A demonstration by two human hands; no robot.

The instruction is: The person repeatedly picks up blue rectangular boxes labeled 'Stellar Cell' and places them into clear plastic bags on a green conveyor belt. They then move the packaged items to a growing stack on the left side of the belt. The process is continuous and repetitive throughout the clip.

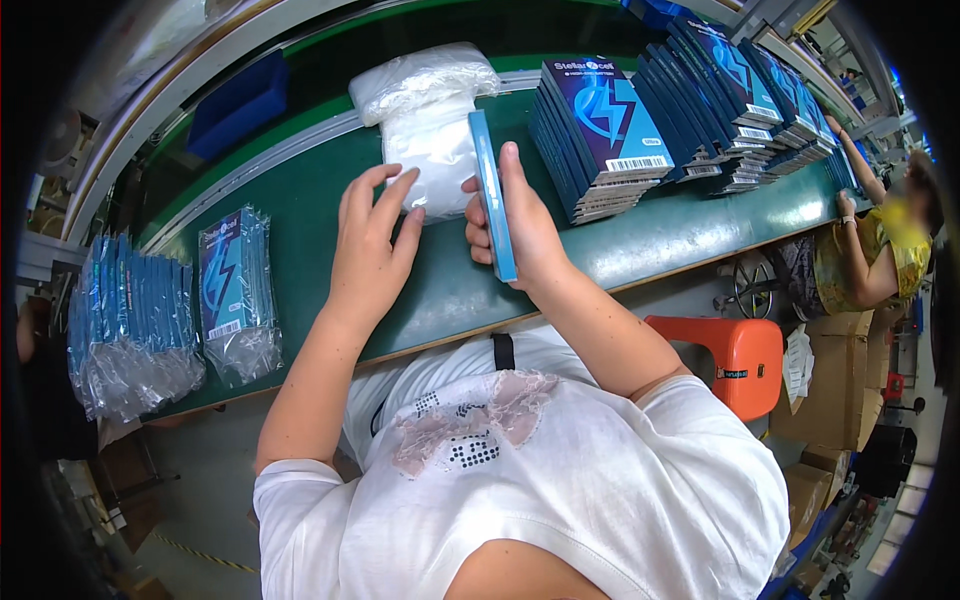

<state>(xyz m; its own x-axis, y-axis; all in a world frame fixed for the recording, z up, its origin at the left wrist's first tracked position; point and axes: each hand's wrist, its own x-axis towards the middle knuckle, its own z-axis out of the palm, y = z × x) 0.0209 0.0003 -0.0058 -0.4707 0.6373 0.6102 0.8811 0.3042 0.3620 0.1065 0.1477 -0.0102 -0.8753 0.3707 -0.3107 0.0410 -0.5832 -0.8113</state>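
1. The right hand (520,225) holds a thin blue box (492,195) up on its edge. The fingers are wrapped around it and squeeze it tight, with the thumb on the near side.
2. The box is flat and light blue along its thin side. It stands just above the green table top (640,240), right next to a pile of clear plastic bags (430,120).
3. The left hand (372,250) is open with the fingers a little apart. The fingertips touch the near end of the bag pile.
4. The bags are white and see-through, soft and crinkly.
5. To the right, stacked dark blue boxes (600,135) with a lightning sign lean in rows. More rows run on behind them.
6. To the left, bagged blue boxes (232,290) stand in a shiny row.
7. The table top is long, green and smooth, like a belt, with a grey rail behind it.
8. An orange stool (735,360) stands under the table. Another person (880,250) in yellow sits far down the line, with brown cardboard boxes (830,390) close by.
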